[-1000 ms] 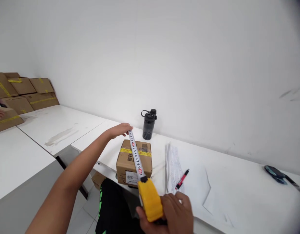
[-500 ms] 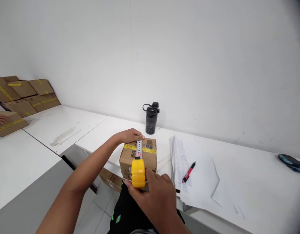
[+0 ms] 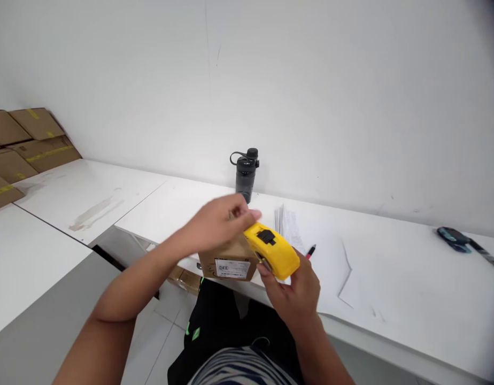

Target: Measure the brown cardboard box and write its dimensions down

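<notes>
In my right hand (image 3: 297, 289) is a yellow tape measure (image 3: 277, 251), tilted with its black button facing up. My left hand (image 3: 221, 222) is at the front end of the tape measure, fingers curled and thumb stretched toward it. What lies between those fingers is hidden, and no length of tape blade shows. Under both hands a small cardboard box (image 3: 209, 264) sits at the table's front edge. A white label (image 3: 233, 268) is on its near side; the hands cover much of its top.
Behind the box stands a dark water bottle (image 3: 245, 179) near the wall. Papers (image 3: 327, 272) and a red and black pen (image 3: 310, 251) lie to the right. A dark object with a strap (image 3: 453, 239) is farther right. Taped cartons (image 3: 50, 152) are stacked at the far left.
The tape blade that lay across the box top no longer shows. My right hand has lifted and turned the tape measure to the right; my left hand has come off the box's far edge toward it.
</notes>
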Tool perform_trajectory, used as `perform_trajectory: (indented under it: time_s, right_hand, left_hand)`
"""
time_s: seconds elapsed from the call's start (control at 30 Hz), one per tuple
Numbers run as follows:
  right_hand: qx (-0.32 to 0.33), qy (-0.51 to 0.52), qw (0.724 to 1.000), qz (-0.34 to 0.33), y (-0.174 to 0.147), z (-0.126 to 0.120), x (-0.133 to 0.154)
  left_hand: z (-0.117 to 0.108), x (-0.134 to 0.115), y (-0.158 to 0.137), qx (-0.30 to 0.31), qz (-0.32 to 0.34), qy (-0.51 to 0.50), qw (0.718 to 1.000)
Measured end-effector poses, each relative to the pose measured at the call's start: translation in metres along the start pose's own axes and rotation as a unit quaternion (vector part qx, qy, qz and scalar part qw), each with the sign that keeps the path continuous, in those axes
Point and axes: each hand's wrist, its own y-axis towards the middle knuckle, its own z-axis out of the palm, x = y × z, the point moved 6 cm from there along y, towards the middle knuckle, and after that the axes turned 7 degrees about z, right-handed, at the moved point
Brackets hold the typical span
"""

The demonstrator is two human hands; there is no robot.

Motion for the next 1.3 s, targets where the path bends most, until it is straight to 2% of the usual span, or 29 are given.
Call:
perform_trajectory:
  time_s: [0.07, 0.17, 0.23, 0.3, 0.37, 0.4, 0.43, 0.5, 0.57, 0.63, 0.73, 0.83, 0.93, 1.1, 1.3]
  right_hand:
    - [0.005, 0.056, 0.998, 0.031, -0.001, 0.007, -0.016]
    - [0.028, 0.188, 0.975, 0.113, 0.004, 0.019, -0.034]
    - [0.079, 0.322, 0.925, 0.184, 0.015, 0.032, -0.037]
    - [0.142, 0.450, 0.847, 0.243, 0.030, 0.049, -0.031]
    - [0.189, 0.514, 0.786, 0.286, 0.048, 0.067, -0.022]
    - [0.212, 0.518, 0.774, 0.296, 0.057, 0.078, -0.018]
    - [0.240, 0.506, 0.773, 0.298, 0.065, 0.089, -0.013]
    - [0.314, 0.452, 0.792, 0.266, 0.079, 0.115, 0.000]
    - [0.396, 0.377, 0.814, 0.198, 0.086, 0.140, 0.015]
    - [0.472, 0.296, 0.820, 0.131, 0.085, 0.160, 0.029]
    - [0.546, 0.185, 0.815, 0.059, 0.076, 0.175, 0.041]
    - [0.570, 0.092, 0.817, 0.000, 0.066, 0.177, 0.046]
    - [0.575, 0.025, 0.817, -0.039, 0.060, 0.175, 0.046]
    - [0.570, -0.027, 0.820, -0.056, 0.062, 0.171, 0.036]
    - [0.554, -0.044, 0.830, -0.041, 0.068, 0.159, 0.015]
  left_hand:
    - [0.019, -0.005, -0.007, 0.030, 0.026, 0.039, 0.998]
    - [0.026, 0.018, -0.023, 0.049, 0.048, 0.089, 0.994]
    - [0.017, 0.050, -0.043, 0.048, 0.039, 0.110, 0.992]
    - [0.004, 0.086, -0.072, 0.024, 0.009, 0.098, 0.995]
    - [-0.004, 0.118, -0.106, -0.041, -0.015, 0.043, 0.998]
    - [-0.003, 0.130, -0.122, -0.080, -0.012, -0.006, 0.997]
    - [0.002, 0.141, -0.137, -0.114, -0.011, -0.058, 0.992]
    - [0.021, 0.160, -0.159, -0.182, -0.029, -0.132, 0.974]
    - [0.050, 0.169, -0.166, -0.189, -0.046, -0.179, 0.965]
    - [0.071, 0.168, -0.164, -0.224, -0.067, -0.216, 0.948]
    - [0.082, 0.150, -0.153, -0.298, -0.071, -0.277, 0.911]
    - [0.087, 0.136, -0.144, -0.317, -0.096, -0.353, 0.875]
    - [0.092, 0.136, -0.141, -0.328, -0.124, -0.372, 0.860]
    - [0.102, 0.143, -0.138, -0.339, -0.116, -0.363, 0.860]
    - [0.105, 0.137, -0.124, -0.332, -0.083, -0.353, 0.871]
